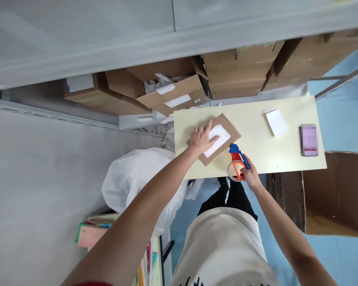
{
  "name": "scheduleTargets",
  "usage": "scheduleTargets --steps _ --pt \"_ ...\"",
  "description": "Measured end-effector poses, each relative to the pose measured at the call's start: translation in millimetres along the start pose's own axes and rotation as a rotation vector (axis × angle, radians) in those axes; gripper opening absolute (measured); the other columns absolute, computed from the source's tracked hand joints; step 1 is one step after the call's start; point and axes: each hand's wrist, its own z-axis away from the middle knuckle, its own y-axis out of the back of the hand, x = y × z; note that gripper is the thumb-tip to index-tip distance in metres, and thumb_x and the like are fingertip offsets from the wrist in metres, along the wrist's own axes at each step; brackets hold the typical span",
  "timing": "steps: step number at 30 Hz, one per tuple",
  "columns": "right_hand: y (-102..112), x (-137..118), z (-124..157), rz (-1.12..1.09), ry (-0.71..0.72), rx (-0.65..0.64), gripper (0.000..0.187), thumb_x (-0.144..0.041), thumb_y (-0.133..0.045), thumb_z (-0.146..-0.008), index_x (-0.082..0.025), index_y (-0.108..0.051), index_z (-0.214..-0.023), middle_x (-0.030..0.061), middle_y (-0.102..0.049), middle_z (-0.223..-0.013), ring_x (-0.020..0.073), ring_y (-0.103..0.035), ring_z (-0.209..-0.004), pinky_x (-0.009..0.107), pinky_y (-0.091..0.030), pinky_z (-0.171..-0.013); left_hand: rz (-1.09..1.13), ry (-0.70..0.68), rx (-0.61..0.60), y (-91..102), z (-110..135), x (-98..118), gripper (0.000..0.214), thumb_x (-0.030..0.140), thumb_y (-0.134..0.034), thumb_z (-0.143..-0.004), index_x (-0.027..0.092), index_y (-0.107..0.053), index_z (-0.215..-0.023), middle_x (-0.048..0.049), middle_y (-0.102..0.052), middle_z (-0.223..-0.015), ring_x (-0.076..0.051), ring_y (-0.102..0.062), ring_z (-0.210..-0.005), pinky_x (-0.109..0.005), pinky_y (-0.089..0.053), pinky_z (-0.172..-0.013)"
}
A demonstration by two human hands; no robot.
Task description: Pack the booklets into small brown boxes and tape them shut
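A flat brown cardboard package (210, 157) lies at an angle on the left part of the pale table, with a white label (222, 137) on its upper face. My left hand (201, 138) rests on the package with fingers spread, its thumb reaching over the label. In my right hand (250, 174) is a blue and red tape dispenser (235, 153), carrying a roll of tape. Its blue head is close to the package's right corner; whether they touch I cannot tell.
On the table (250, 119) lie a stack of white labels (277, 122) and a blurred purple item (309, 140). Cardboard boxes (232, 75) fill the shelf behind. A white plastic bag (131, 174) hangs at left. A large open carton (334, 194) stands at right.
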Motion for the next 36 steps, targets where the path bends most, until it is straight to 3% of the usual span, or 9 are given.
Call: scheduleTargets --steps 2,4,10,13,19,24,28,32,36 --pt "2.0 -10.2 -7.6 -0.026 -0.018 0.019 0.08 -0.024 -0.048 -0.059 -0.027 -0.045 -0.138 0.0052 -0.066 -0.105 0.0221 -0.059 -0.082 0.033 -0.051 -0.061 0.048 0.017 -0.071 -3.2 19.1 -3.2 0.096 0.071 -0.036 -0.085 0.017 -0.002 -0.156 -0.0218 -0.059 -0.126 -0.037 -0.056 -0.114 -0.044 -0.04 -0.093" --pt "2.9 -27.9 -25.0 -0.028 -0.017 0.029 0.079 -0.023 -0.048 -0.056 -0.025 -0.049 -0.134 0.0029 -0.064 -0.091 0.0183 -0.054 -0.071 0.03 -0.047 -0.054 0.055 0.019 -0.021 -7.1 32.1 -4.1 0.097 0.071 -0.041 -0.084 0.015 -0.007 -0.156 -0.0246 -0.055 -0.133 -0.038 -0.053 -0.12 -0.045 -0.041 -0.094" --pt "12.5 -72.3 -77.4 0.019 0.054 -0.045 0.066 -0.019 -0.048 -0.051 -0.025 -0.064 -0.115 -0.0032 -0.055 -0.069 0.0111 -0.039 -0.054 0.023 -0.033 -0.046 0.085 -0.188 0.16 -15.5 21.9 5.9 0.069 0.051 -0.045 -0.091 0.026 -0.028 -0.152 -0.014 -0.014 -0.162 -0.037 -0.011 -0.149 -0.055 -0.024 -0.112" --pt "24.6 -43.1 -62.7 0.076 0.028 -0.069 0.072 -0.016 -0.047 -0.05 -0.025 -0.062 -0.12 -0.0033 -0.059 -0.071 0.0109 -0.042 -0.053 0.024 -0.034 -0.047 0.168 -0.16 0.162 -22.2 11.5 8.0 0.07 0.051 -0.046 -0.091 0.025 -0.027 -0.153 -0.013 -0.011 -0.163 -0.036 -0.006 -0.149 -0.055 -0.025 -0.112" --pt "23.2 53.9 19.1 0.058 -0.085 -0.079 0.082 -0.016 -0.046 -0.052 -0.018 -0.054 -0.133 0.0017 -0.069 -0.085 0.0173 -0.057 -0.069 0.029 -0.045 -0.06 0.257 -0.208 0.219 -37.1 7.1 2.4 0.071 0.05 -0.049 -0.091 0.022 -0.029 -0.152 -0.0115 -0.008 -0.164 -0.037 -0.001 -0.149 -0.052 -0.022 -0.116" --pt "-0.2 72.2 36.3 -0.074 -0.098 -0.018 0.077 -0.019 -0.047 -0.053 -0.018 -0.056 -0.13 0.0016 -0.069 -0.087 0.0173 -0.058 -0.072 0.029 -0.047 -0.063 0.266 -0.201 0.237 -41.2 2.9 3.1 0.072 0.052 -0.048 -0.09 0.021 -0.029 -0.152 -0.0104 -0.011 -0.163 -0.036 0.0 -0.149 -0.052 -0.021 -0.116" --pt "-3.5 59.7 21.7 -0.162 -0.09 -0.015 0.068 -0.019 -0.049 -0.054 -0.021 -0.058 -0.121 -0.0001 -0.066 -0.082 0.0164 -0.056 -0.069 0.028 -0.046 -0.059 0.263 -0.053 0.245 -39.7 4.3 7.0 0.073 0.053 -0.045 -0.09 0.019 -0.026 -0.153 -0.0131 -0.013 -0.162 -0.039 -0.003 -0.148 -0.054 -0.021 -0.115" --pt "6.3 21.7 -24.0 -0.21 -0.055 -0.012 0.051 -0.019 -0.05 -0.053 -0.024 -0.059 -0.103 -0.005 -0.056 -0.069 0.0116 -0.047 -0.058 0.024 -0.039 -0.052 0.211 0.137 0.212 -31.6 24.7 4.7 0.08 0.063 -0.045 -0.087 0.024 -0.023 -0.154 -0.017 -0.019 -0.159 -0.044 -0.017 -0.142 -0.058 -0.03 -0.106" --pt "20.1 -39.0 -85.7 -0.144 -0.044 -0.036 0.038 -0.018 -0.05 -0.051 -0.024 -0.057 -0.088 -0.0076 -0.045 -0.058 0.0098 -0.039 -0.051 0.023 -0.031 -0.048 0.102 0.058 0.177 -17.5 40.6 -5.3 0.085 0.066 -0.056 -0.079 0.025 -0.032 -0.15 -0.0201 -0.04 -0.143 -0.042 -0.039 -0.128 -0.058 -0.03 -0.103"
